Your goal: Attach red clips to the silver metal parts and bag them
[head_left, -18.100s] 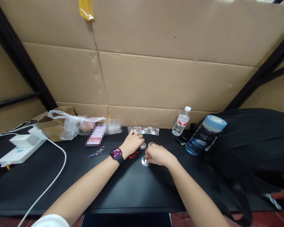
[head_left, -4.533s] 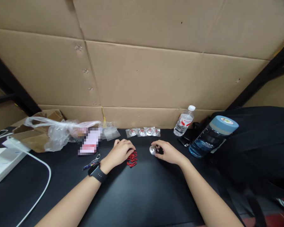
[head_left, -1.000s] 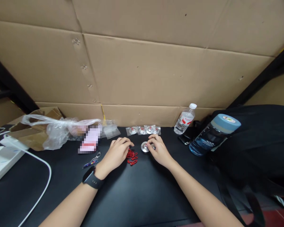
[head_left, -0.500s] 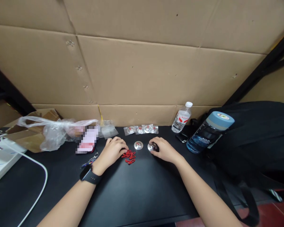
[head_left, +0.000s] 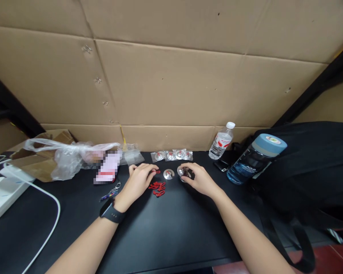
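Between the left grip [head_left: 138, 181] and right grip [head_left: 201, 179] lies a round silver metal disc [head_left: 169, 174] on the black surface [head_left: 171, 236]. The left pinches a thin red cord loop [head_left: 158, 172], probably soft; the right holds a shiny domed metal piece [head_left: 180, 171], likely stiff and slippery, best held by its rim.

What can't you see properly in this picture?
In the head view:
Pink thing: blurred into squares, so its surface can't be read.
Red loop: partly covered by the left hand's fingers.
Shiny metal disc: partly covered by the right hand; whether it's alone there, I can't tell.
Wrapped discs: red marks too small to read.
Black bag: cut off by the right edge.
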A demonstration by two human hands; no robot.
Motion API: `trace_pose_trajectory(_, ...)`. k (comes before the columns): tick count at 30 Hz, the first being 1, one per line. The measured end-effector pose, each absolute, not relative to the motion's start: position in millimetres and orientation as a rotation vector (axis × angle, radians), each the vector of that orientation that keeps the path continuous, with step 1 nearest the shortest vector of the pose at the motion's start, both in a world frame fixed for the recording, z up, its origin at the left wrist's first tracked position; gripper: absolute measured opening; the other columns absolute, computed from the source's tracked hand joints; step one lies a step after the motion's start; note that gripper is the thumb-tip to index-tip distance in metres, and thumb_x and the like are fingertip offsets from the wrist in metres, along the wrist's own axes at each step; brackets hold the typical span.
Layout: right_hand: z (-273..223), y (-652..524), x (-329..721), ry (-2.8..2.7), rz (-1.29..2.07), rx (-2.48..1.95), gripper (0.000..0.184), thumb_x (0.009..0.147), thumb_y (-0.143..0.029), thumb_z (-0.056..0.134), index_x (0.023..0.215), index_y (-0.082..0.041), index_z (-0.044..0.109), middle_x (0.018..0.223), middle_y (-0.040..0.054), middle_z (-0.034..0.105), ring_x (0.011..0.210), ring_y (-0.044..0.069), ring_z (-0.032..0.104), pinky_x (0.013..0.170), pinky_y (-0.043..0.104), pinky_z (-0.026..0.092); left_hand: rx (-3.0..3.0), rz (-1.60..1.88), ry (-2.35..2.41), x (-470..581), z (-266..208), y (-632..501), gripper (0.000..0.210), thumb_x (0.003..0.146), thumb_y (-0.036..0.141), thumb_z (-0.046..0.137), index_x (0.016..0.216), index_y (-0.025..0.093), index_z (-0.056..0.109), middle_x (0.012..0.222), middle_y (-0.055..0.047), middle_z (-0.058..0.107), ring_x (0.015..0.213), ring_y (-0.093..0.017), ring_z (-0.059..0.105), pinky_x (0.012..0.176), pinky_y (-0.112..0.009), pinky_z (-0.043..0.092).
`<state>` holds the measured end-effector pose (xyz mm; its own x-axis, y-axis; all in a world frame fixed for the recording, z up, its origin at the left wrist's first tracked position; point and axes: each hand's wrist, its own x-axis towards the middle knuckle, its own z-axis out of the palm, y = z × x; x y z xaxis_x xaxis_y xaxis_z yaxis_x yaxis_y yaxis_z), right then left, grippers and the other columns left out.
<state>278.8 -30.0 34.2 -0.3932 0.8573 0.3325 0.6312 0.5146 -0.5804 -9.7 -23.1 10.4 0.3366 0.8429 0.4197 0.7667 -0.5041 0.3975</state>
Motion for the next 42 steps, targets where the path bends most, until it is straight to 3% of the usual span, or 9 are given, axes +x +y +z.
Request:
trace_pose_trajectory(6, 33.5, -47.5, 245.1, -1.914, 0.628, -1.03, 0.041, 0.085, -0.023, 0.072, 0.124, -0.028, 0.061, 0.125, 0.0055, 0.069, 0.108, 0.022, 0.067, 0.089, 0.035, 0.054, 2.418, 1.007, 1.395, 5.9, 24.0, -36.2, 0.009, 0.097, 0.029, 0.06, 0.097, 0.026, 0.069, 0.102, 0.0, 0.074, 0.1, -0.019, 0.064, 0.082, -0.034, 0.032)
trace_pose_trajectory(16, 30.9, -65.7, 218.4, -1.672, 0.856, -0.887, 0.036, 0.082, -0.031, 0.079, 0.111, -0.025, 0.059, 0.132, 0.0105, 0.066, 0.11, 0.024, 0.068, 0.087, 0.037, 0.057, 2.356, 1.192, 1.215, 28.3, 29.4, -59.3, 0.012, 0.101, 0.022, 0.048, 0.1, 0.022, 0.06, 0.102, -0.004, 0.065, 0.097, -0.019, 0.057, 0.086, -0.035, 0.04)
trace_pose_trajectory(27, 28.6, -64.8, 217.7, -1.66, 0.921, -0.906, 0.032, 0.081, -0.039, 0.079, 0.102, -0.023, 0.06, 0.127, 0.0115, 0.069, 0.109, 0.026, 0.068, 0.088, 0.04, 0.057, 2.454, 1.244, 1.259, 29.3, 29.8, -63.6, 0.011, 0.1, 0.022, 0.049, 0.099, 0.022, 0.06, 0.098, -0.005, 0.067, 0.092, -0.02, 0.058, 0.084, -0.037, 0.041)
trace_pose_trajectory(31, 40.0, -62.4, 225.5, -1.844, 0.802, -0.912, 0.014, 0.097, -0.037, 0.06, 0.097, -0.023, 0.061, 0.111, 0.0082, 0.067, 0.099, 0.021, 0.066, 0.087, 0.035, 0.055, 2.49, 1.267, 1.241, 28.4, 30.4, -63.8, 0.01, 0.099, 0.018, 0.051, 0.099, 0.021, 0.06, 0.098, -0.005, 0.066, 0.093, -0.02, 0.058, 0.084, -0.037, 0.043)
trace_pose_trajectory(37, 45.6, -62.8, 228.8, -2.053, 0.626, -0.903, 0.015, 0.102, -0.026, 0.047, 0.098, -0.023, 0.061, 0.106, 0.0068, 0.061, 0.1, 0.019, 0.061, 0.094, 0.034, 0.049, 2.506, 1.291, 1.169, 30.7, 31.1, -64.9, 0.009, 0.1, 0.021, 0.052, 0.101, 0.021, 0.061, 0.097, -0.005, 0.065, 0.091, -0.019, 0.058, 0.084, -0.035, 0.044)
trace_pose_trajectory(42, 41.7, -60.0, 230.1, -2.07, 0.569, -0.974, 0.014, 0.099, -0.026, 0.051, 0.093, -0.023, 0.063, 0.105, 0.0068, 0.057, 0.098, 0.02, 0.06, 0.092, 0.034, 0.05, 2.399, 1.351, 1.299, 29.1, 35.5, -66.8, 0.018, 0.1, 0.022, 0.049, 0.111, 0.023, 0.062, 0.112, -0.008, 0.063, 0.105, -0.022, 0.058, 0.093, -0.039, 0.044)
